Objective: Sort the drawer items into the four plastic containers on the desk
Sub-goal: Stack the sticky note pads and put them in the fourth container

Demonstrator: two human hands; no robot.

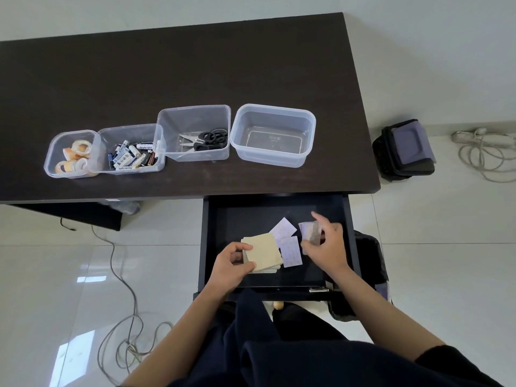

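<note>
L hand [233, 265] pinches cream square paper pad [265, 252]; R hand [328, 245] pinches lilac slip stack [308, 231] (blurred). Two loose lilac slips [287, 243] lie btwn, in open black drawer [237, 219].

Counts: 4 plastic containers [272, 134] on the worktop [178, 74] above the open drawer [276, 219], 2 black scissors [208, 139], 1 yellow note pad [264, 252], 2 loose lilac pads [287, 241] plus 1 held, 2 hands [233, 263], tapes/batteries too jumbled to count.
</note>
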